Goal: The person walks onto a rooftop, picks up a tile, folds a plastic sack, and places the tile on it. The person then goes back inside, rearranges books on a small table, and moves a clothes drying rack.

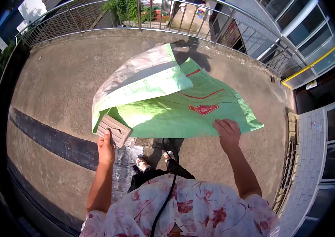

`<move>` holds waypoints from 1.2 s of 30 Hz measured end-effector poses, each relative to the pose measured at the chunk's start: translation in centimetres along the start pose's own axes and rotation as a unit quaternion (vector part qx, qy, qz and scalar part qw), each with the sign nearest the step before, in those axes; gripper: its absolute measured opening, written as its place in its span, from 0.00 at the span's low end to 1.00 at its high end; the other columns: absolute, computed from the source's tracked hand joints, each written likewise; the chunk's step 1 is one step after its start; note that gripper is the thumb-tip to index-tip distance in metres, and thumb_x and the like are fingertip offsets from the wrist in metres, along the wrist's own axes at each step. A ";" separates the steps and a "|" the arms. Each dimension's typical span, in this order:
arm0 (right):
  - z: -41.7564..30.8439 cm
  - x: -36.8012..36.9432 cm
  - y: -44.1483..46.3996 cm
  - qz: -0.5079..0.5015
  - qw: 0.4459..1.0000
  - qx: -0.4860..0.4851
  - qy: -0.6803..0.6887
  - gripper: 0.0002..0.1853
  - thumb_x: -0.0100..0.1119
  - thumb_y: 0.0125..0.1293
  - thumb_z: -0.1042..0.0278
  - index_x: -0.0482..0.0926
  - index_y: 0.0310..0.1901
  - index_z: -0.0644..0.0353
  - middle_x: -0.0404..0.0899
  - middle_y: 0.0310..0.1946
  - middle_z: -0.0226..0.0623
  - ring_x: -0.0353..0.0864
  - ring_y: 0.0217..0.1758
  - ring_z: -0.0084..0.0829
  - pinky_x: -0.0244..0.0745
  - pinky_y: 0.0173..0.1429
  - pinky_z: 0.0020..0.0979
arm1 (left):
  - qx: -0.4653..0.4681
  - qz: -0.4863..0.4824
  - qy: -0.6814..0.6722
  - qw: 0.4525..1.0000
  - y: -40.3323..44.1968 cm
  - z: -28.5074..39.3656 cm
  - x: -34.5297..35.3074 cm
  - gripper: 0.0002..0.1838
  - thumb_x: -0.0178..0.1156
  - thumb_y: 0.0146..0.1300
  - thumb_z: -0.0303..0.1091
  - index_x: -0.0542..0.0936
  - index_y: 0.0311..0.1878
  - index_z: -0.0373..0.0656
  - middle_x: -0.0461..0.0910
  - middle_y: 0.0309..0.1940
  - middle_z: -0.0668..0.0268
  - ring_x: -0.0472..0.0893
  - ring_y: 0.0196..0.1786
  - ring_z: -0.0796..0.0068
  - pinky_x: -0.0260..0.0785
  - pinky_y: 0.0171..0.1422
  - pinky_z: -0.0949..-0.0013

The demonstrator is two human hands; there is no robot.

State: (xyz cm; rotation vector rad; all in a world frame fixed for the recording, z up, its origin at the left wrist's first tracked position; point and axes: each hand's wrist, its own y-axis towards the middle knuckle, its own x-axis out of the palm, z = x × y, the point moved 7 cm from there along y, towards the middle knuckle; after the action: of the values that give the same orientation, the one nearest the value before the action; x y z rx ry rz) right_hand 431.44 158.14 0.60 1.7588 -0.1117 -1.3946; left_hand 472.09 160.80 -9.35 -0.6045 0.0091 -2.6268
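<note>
A large green woven sack (147, 118), with a red label and a pale whitish side, spreads out in front of me above the concrete floor. My right hand (228, 133) is closed on its near edge, to the right of the label. At the sack's left corner, my left hand (106, 147) grips a pinkish-grey ribbed tile (114, 128), thumb lying on its upper face. The tile has a dark crack-like mark and overlaps the sack. Whether the left fingers underneath also hold the sack is hidden.
A metal railing (139, 17) curves along the far edge of the concrete floor (56, 87). A dark strip (52, 138) crosses the floor at left. Wooden slats (292, 158) lean by the building on the right. A black cable (163, 205) hangs down my front.
</note>
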 end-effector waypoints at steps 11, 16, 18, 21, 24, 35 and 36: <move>-0.4 19.7 -14.9 -0.302 0.936 0.112 0.142 0.12 0.51 0.46 0.76 0.79 0.34 0.53 0.79 0.32 0.30 0.75 0.35 0.33 0.71 0.36 0.34 | -0.319 0.170 0.111 0.926 -0.7 -21.2 -14.1 0.18 0.57 0.59 0.42 0.70 0.50 0.49 0.75 0.39 0.71 0.73 0.38 0.78 0.66 0.33 0.69; -2.5 21.5 -18.2 -0.334 0.921 0.136 0.148 0.12 0.51 0.47 0.75 0.80 0.33 0.52 0.79 0.30 0.31 0.75 0.33 0.34 0.71 0.35 0.34 | -0.335 0.226 0.158 0.901 0.1 -21.8 -17.0 0.20 0.58 0.58 0.42 0.70 0.52 0.48 0.75 0.39 0.71 0.74 0.38 0.77 0.67 0.34 0.68; -3.0 21.7 -19.2 -0.340 0.921 0.128 0.142 0.12 0.52 0.47 0.75 0.80 0.33 0.51 0.78 0.29 0.30 0.74 0.33 0.33 0.71 0.35 0.33 | -0.226 0.238 0.301 0.896 1.9 -21.5 -20.2 0.23 0.59 0.57 0.41 0.69 0.55 0.47 0.73 0.46 0.68 0.73 0.44 0.72 0.66 0.43 0.63; -4.0 22.1 -20.9 -0.372 0.907 0.113 0.160 0.11 0.53 0.46 0.74 0.80 0.33 0.50 0.77 0.28 0.29 0.74 0.33 0.32 0.71 0.34 0.33 | 0.007 0.140 0.544 0.827 4.0 -18.2 -18.3 0.21 0.60 0.54 0.39 0.73 0.52 0.44 0.57 0.62 0.64 0.60 0.60 0.60 0.54 0.60 0.55; -4.7 23.0 -21.5 -0.393 0.902 0.104 0.146 0.11 0.53 0.46 0.72 0.80 0.32 0.48 0.75 0.26 0.28 0.74 0.33 0.31 0.70 0.34 0.33 | 0.081 0.052 0.705 0.703 3.8 -10.4 -8.0 0.15 0.60 0.53 0.37 0.79 0.44 0.44 0.47 0.68 0.65 0.49 0.68 0.55 0.45 0.66 0.52; -3.6 22.3 -20.7 -0.353 0.910 0.132 0.171 0.09 0.52 0.47 0.72 0.79 0.30 0.48 0.73 0.24 0.29 0.73 0.33 0.33 0.68 0.34 0.35 | 0.166 -0.043 0.665 0.727 11.3 -6.7 2.4 0.11 0.56 0.58 0.36 0.76 0.38 0.37 0.77 0.38 0.57 0.77 0.34 0.51 0.69 0.36 0.60; -3.6 22.3 -20.8 -0.351 0.911 0.129 0.173 0.09 0.52 0.47 0.72 0.79 0.30 0.48 0.73 0.24 0.29 0.73 0.33 0.33 0.68 0.34 0.35 | 0.193 -0.020 0.635 0.748 13.4 -5.4 1.8 0.14 0.58 0.57 0.38 0.75 0.35 0.34 0.76 0.27 0.52 0.77 0.29 0.55 0.68 0.33 0.61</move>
State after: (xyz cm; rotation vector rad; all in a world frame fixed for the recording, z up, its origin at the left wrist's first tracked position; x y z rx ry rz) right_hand 433.87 160.94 -29.87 2.3797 0.6128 -1.5636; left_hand 473.98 147.46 -14.80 1.3588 -0.1264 -2.4057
